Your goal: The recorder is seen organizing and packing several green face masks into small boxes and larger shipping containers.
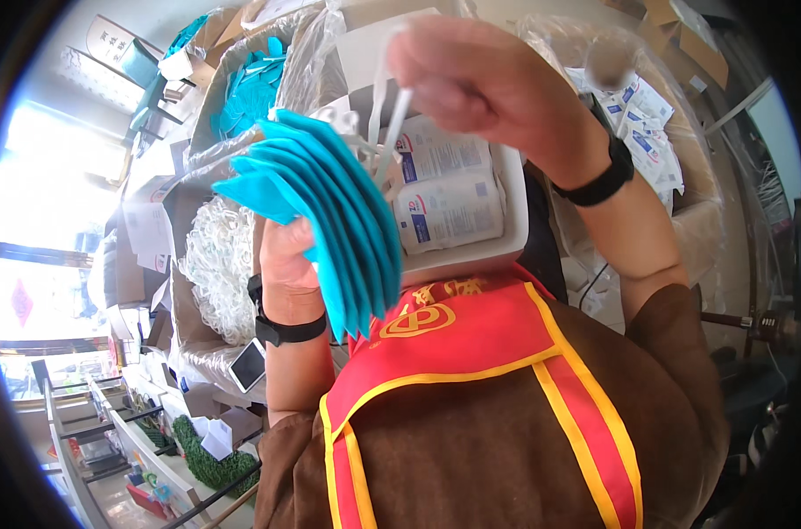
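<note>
My left hand (288, 254) is closed around a fanned stack of teal folded fabric pieces (325, 212), and most of its fingers are hidden behind them. Up and to the right, my right hand (475, 84) is raised with its fingers pinched on a white strap (399, 119), somewhat smeared by motion. Loose white strands hang between that hand and the stack's upper end. Beneath both hands, an open white box (517, 198) contains white printed packets (449, 207) lying in rows.
A pile of tangled white straps (217, 269) fills a plastic-lined carton at left. More teal pieces (255, 93) lie in a lined box behind it. On the right, another lined carton holds printed packets (647, 132). A phone (248, 365) rests by my left forearm.
</note>
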`<state>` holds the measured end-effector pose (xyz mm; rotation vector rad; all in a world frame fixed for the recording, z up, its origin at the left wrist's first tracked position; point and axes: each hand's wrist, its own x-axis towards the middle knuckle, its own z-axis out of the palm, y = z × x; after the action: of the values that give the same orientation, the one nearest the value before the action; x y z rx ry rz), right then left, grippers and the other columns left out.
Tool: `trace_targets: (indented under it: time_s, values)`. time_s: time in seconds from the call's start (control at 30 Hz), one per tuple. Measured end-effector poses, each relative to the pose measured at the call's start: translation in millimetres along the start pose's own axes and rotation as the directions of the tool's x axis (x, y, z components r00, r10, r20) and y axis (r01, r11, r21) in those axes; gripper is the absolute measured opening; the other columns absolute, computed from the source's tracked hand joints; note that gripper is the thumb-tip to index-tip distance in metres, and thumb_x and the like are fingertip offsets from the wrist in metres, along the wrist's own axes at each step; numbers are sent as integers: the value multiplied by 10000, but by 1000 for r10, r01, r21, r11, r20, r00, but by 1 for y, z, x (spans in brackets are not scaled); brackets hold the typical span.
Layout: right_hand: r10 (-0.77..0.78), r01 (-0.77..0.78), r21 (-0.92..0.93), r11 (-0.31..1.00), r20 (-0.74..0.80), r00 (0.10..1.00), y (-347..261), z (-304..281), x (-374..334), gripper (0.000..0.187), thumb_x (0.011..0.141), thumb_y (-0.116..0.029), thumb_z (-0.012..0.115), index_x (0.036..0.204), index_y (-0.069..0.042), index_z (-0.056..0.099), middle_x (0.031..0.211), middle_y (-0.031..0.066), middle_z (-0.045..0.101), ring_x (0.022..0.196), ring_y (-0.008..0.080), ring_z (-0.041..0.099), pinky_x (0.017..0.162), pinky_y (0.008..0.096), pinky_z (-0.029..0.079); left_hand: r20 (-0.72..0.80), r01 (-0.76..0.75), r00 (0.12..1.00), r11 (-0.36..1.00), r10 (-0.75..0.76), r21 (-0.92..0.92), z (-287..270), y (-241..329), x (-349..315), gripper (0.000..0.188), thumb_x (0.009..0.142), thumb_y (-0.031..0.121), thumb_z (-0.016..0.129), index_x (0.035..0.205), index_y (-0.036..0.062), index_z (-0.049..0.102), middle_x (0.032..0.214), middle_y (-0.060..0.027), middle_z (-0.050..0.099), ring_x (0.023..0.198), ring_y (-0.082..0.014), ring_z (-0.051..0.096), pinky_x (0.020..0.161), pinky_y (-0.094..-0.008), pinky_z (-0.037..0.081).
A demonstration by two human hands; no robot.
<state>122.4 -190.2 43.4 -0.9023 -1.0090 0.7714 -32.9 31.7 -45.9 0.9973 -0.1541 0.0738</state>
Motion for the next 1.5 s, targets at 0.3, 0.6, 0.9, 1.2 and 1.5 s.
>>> trace_targets:
  time_s: [0.3, 0.6, 0.9, 1.2, 1.5]
  values:
    - [207, -190, 215, 958, -59, 976, 70, -20, 31, 405, 958, -422, 518, 984, -30, 614, 671, -46, 467, 544, 10, 387, 440, 142, 269, 311, -157, 863, 798, 397, -582, 56, 11, 33, 216, 953, 240, 554, 1108, 89, 545, 893, -45, 564, 900, -178, 560, 679, -312, 503]
    - [458, -422, 262, 868, -91, 884, 115, 27, -9, 612, 916, -641, 423, 783, -72, 607, 644, -8, 535, 511, 50, 395, 432, 203, 259, -149, -392, 920, 823, 363, -412, 41, 21, 56, 315, 966, 247, 466, 1059, -32, 580, 976, -166, 624, 684, -226, 594, 616, -319, 493]
    - [407, -418, 202, 886, 96, 908, 94, 34, -38, 430, 938, -441, 556, 985, -26, 655, 694, -5, 568, 556, 41, 448, 483, 180, 345, -3, -284, 948, 842, 319, -459, 25, 42, 59, 328, 924, 218, 485, 1062, -63, 582, 1046, -211, 549, 648, -174, 500, 611, -297, 405]
    - [535, -545, 55, 837, 132, 835, 81, 17, -49, 305, 948, -320, 576, 947, -25, 654, 728, -25, 573, 600, 10, 441, 531, 155, 335, 119, -233, 948, 898, 295, -373, 18, 54, 46, 340, 936, 167, 464, 1122, -110, 528, 1054, -281, 607, 625, -227, 618, 545, -327, 518]
    - [424, -334, -545, 769, 45, 904, 38, -2, -43, 355, 956, -377, 547, 869, -47, 646, 699, -25, 552, 626, 49, 455, 575, 218, 373, -26, -158, 986, 973, 165, 168, 3, 64, 7, 325, 901, 104, 582, 1179, -61, 541, 1076, -184, 649, 931, -271, 661, 807, -418, 560]
